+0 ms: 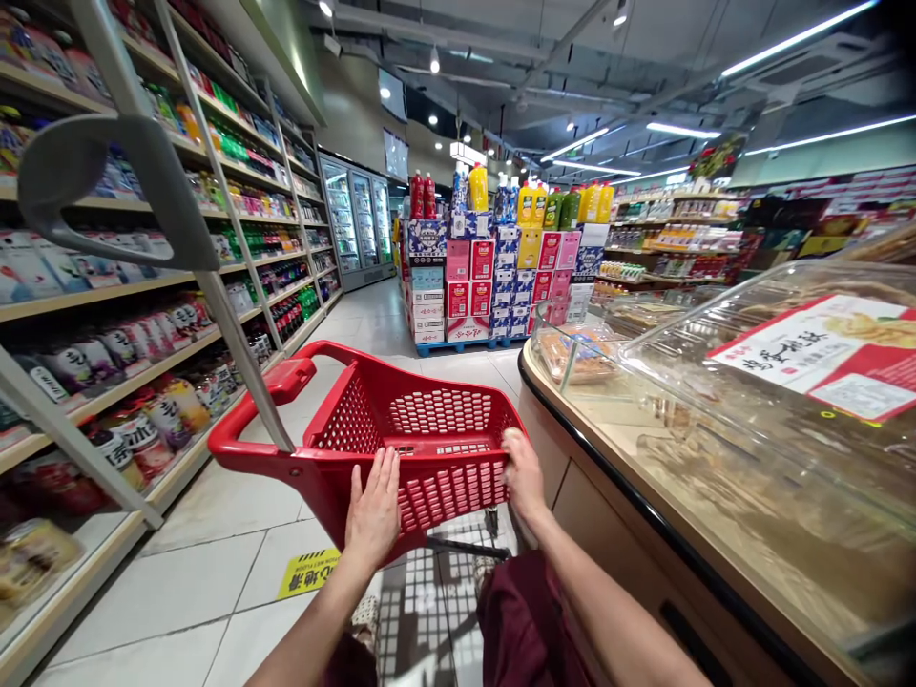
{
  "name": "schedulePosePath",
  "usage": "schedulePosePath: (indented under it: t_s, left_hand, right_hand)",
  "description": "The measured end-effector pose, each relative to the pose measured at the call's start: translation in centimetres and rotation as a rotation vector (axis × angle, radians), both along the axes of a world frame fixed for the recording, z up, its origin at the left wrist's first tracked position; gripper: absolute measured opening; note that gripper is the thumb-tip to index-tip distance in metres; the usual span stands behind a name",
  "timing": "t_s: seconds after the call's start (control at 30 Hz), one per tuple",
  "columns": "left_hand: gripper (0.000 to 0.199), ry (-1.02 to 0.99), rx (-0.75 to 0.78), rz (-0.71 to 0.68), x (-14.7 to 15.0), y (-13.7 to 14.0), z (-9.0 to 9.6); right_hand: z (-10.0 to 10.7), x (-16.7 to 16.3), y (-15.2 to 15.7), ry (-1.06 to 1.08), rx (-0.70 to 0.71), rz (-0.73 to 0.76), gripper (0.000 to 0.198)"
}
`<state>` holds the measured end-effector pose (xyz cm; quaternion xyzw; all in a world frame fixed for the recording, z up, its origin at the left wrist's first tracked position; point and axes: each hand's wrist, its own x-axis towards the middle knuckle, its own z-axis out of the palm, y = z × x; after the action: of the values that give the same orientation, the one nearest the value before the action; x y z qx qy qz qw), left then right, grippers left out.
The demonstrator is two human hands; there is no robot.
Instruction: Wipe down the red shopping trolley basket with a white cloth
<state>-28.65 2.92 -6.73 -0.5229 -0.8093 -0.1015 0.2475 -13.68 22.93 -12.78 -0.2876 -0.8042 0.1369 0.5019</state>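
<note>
In the head view a red shopping cart (450, 399) stands sideways in front of me, its basket showing nothing inside. My left hand (373, 508) lies against the near side of the basket, fingers stretched out and their tips at the rim. At the right-hand end, my right hand (524, 477) is wrapped over the corner of the rim; part of its fingers is hidden behind the edge. A grey metal pole with a grey loop handle (118, 196) rises from the cart's left end. The cart's lower frame is partly hidden below the basket.
Drink shelves (143, 382) line the left side. Close on the right is a wooden counter (608, 468) with clear covers. Stacked drink cartons (468, 286) stand ahead on a blue pallet, glass-door fridges (350, 215) behind. A yellow floor sticker (307, 572) marks the tiles.
</note>
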Motion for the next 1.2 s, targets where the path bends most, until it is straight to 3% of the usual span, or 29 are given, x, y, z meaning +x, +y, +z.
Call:
schedulePosePath:
  t_s: [0.1,0.2,0.3,0.47,0.6,0.67,0.77,0.87,1.03,1.2]
  left_hand:
    - [0.061,-0.012,0.003,0.015,0.0,0.1,0.0]
    - [0.059,-0.014,0.001,0.002,-0.1,-0.1,0.4]
    - [0.06,-0.003,0.061,0.029,-0.9,-0.9,0.9]
    - [0.062,0.025,0.131,0.061,-2.1,-2.3,1.1]
    - [0.062,0.036,0.119,0.056,-2.3,-2.4,0.9]
    - [0.062,0.038,0.105,0.04,-2.3,-2.5,0.9]
    - [0.062,0.033,0.097,0.042,-2.1,-2.4,0.9]
    - [0.059,0.024,0.109,0.077,-1.9,-2.3,1.0]
    - [0.059,0.028,0.087,0.061,-2.0,-2.5,1.2]
    - [0.059,0.018,0.079,0.077,-1.9,-2.4,0.9]
  right_hand:
    - [-0.1,-0.8,-0.5,0.042,-0.027,-0.082,0.055]
    - [0.0,-2.7,-2.1,-0.023,0.033,0.065,0.055]
    - [0.4,-2.2,-1.9,-0.063,0.073,0.17,0.056]
    - [0.9,-1.5,-1.5,0.059,-0.029,-0.077,0.056]
    - [1.2,-4.2,-4.1,-0.027,0.064,0.122,0.05]
    - [1.3,-3.8,-3.7,-0.045,0.094,0.17,0.049]
    - [1.1,-1.8,-1.9,0.025,0.053,0.041,0.052]
    - [0.8,-2.2,-2.2,0.054,0.043,-0.02,0.055]
    - [0.6,-4.1,-3.9,-0.069,0.107,0.172,0.053]
    - [0.1,-1.1,-1.2,0.057,0.031,-0.037,0.056]
